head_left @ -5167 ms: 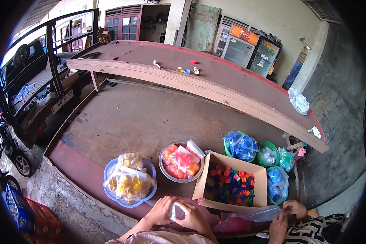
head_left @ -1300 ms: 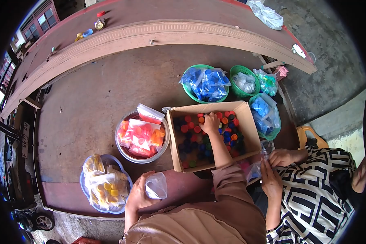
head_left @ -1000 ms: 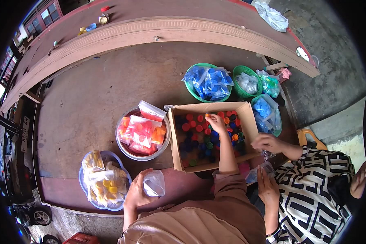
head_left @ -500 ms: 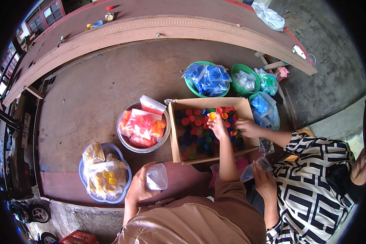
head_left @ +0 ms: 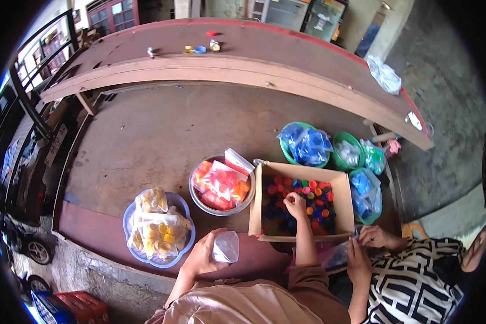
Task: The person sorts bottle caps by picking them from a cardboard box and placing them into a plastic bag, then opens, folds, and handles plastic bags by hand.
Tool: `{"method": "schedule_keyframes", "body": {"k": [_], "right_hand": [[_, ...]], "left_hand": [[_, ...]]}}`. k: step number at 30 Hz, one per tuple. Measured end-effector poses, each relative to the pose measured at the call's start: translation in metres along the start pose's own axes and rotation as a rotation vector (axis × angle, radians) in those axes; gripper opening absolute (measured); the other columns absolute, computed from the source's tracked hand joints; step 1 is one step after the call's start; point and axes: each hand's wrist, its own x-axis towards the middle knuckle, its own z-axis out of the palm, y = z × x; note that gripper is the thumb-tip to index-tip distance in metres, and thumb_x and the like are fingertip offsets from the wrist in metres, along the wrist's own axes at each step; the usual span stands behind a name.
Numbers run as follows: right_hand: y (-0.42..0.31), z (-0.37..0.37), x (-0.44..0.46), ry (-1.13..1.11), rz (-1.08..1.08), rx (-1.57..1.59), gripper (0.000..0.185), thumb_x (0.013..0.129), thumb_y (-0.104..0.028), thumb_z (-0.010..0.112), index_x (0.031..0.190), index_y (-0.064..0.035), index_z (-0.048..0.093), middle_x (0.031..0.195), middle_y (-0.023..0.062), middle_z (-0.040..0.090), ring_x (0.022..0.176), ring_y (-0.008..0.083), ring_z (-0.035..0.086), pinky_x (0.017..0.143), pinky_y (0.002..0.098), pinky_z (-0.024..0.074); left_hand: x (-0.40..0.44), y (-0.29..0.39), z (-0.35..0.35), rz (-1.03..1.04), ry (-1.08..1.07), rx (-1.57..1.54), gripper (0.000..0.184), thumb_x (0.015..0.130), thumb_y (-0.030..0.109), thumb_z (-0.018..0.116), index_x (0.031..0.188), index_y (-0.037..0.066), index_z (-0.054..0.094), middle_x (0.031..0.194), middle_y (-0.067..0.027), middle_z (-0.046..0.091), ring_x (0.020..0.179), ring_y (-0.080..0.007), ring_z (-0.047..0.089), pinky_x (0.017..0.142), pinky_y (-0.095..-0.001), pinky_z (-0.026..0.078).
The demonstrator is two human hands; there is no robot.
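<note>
My left hand (head_left: 204, 255) is closed around a small clear plastic bag (head_left: 225, 247) at the table's near edge. Over the cardboard box (head_left: 302, 237) is my right hand (head_left: 295, 206), its fingers bent together above the bottle caps (head_left: 321, 200). Whether a cap is between those fingers I cannot make out. Red, blue, orange and green caps lie loose in the box, darker ones towards its near left. Just left of the box stands a metal bowl (head_left: 195, 201) with bags of red and orange caps (head_left: 221, 183).
A lavender basin (head_left: 128, 237) holds bagged yellow caps. Green baskets (head_left: 288, 154) with blue and clear bags stand behind and right of the box. At the right, a co-worker in a patterned top (head_left: 421, 275) handles a clear bag. A raised wooden bench (head_left: 162, 70) crosses the back.
My right hand, earlier raised with yellow and orange caps, is now lower and further left in the box. The co-worker's hand has left the box for their bag. My view has shifted.
</note>
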Motion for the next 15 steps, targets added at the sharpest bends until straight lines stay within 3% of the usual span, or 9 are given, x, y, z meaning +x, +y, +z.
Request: {"method": "schedule_keyframes", "body": {"k": [2, 5, 6, 7, 11, 13, 15], "right_hand": [[-0.006, -0.001, 0.001, 0.001, 0.064, 0.066, 0.017, 0.069, -0.017, 0.068, 0.072, -0.0029, 0.059, 0.063, 0.0058, 0.062, 0.060, 0.0123, 0.061, 0.057, 0.0260, 0.0476], [-0.029, -0.011, -0.003, -0.021, 0.213, 0.533, 0.018, 0.083, -0.022, 0.062, 0.085, -0.0042, 0.060, 0.077, 0.0026, 0.064, 0.068, 0.0098, 0.062, 0.059, 0.0223, 0.0458], [-0.046, -0.013, -0.009, 0.056, 0.163, 0.608, 0.022, 0.084, -0.024, 0.062, 0.086, -0.0021, 0.060, 0.076, 0.0035, 0.064, 0.068, 0.0108, 0.062, 0.057, 0.0226, 0.0451], [-0.071, -0.020, -0.020, 0.063, 0.188, 0.747, 0.020, 0.087, -0.022, 0.058, 0.091, -0.0020, 0.058, 0.085, 0.0050, 0.064, 0.071, 0.0113, 0.062, 0.059, 0.0226, 0.0454], [-0.145, -0.029, -0.077, -0.079, -0.155, 0.905, 0.010, 0.086, -0.009, 0.057, 0.093, -0.0025, 0.058, 0.101, 0.0079, 0.060, 0.082, 0.0126, 0.060, 0.070, 0.0250, 0.0458], [-0.191, -0.049, -0.099, -0.299, -0.382, 0.774, 0.010, 0.082, -0.010, 0.063, 0.089, -0.0039, 0.060, 0.106, 0.0100, 0.059, 0.094, 0.0177, 0.057, 0.079, 0.0297, 0.0448], [-0.212, -0.048, -0.112, -0.342, -0.595, 0.478, 0.009, 0.079, -0.012, 0.066, 0.084, -0.0057, 0.062, 0.112, 0.0114, 0.057, 0.107, 0.0243, 0.051, 0.089, 0.0350, 0.0412]], "left_hand": [[0.000, -0.001, 0.001, -0.006, 0.007, -0.024, 0.088, 0.052, 0.021, 0.079, 0.127, 0.003, 0.035, 0.119, -0.0192, 0.051, 0.110, -0.0339, 0.051, 0.092, -0.0387, 0.043], [0.002, -0.004, 0.003, 0.022, 0.019, -0.014, 0.089, 0.053, 0.021, 0.078, 0.128, 0.004, 0.034, 0.120, -0.0193, 0.050, 0.111, -0.0335, 0.051, 0.092, -0.0390, 0.043], [0.002, -0.003, 0.002, 0.034, 0.021, -0.005, 0.090, 0.053, 0.021, 0.078, 0.128, 0.004, 0.032, 0.120, -0.0190, 0.050, 0.111, -0.0333, 0.051, 0.093, -0.0392, 0.043], [0.003, -0.003, 0.003, 0.058, 0.043, -0.010, 0.089, 0.054, 0.023, 0.078, 0.129, 0.005, 0.032, 0.119, -0.0193, 0.051, 0.110, -0.0343, 0.051, 0.092, -0.0397, 0.043], [0.002, -0.004, 0.009, 0.066, 0.103, -0.037, 0.089, 0.056, 0.025, 0.078, 0.129, 0.007, 0.031, 0.116, -0.0196, 0.052, 0.107, -0.0361, 0.052, 0.090, -0.0403, 0.044], [0.000, -0.004, 0.012, 0.053, 0.127, -0.071, 0.091, 0.056, 0.024, 0.078, 0.130, 0.006, 0.029, 0.116, -0.0195, 0.052, 0.107, -0.0360, 0.052, 0.090, -0.0402, 0.044], [-0.001, -0.004, 0.014, 0.067, 0.156, -0.124, 0.094, 0.055, 0.023, 0.079, 0.131, 0.005, 0.026, 0.116, -0.0194, 0.052, 0.107, -0.0359, 0.052, 0.090, -0.0402, 0.044]]}}
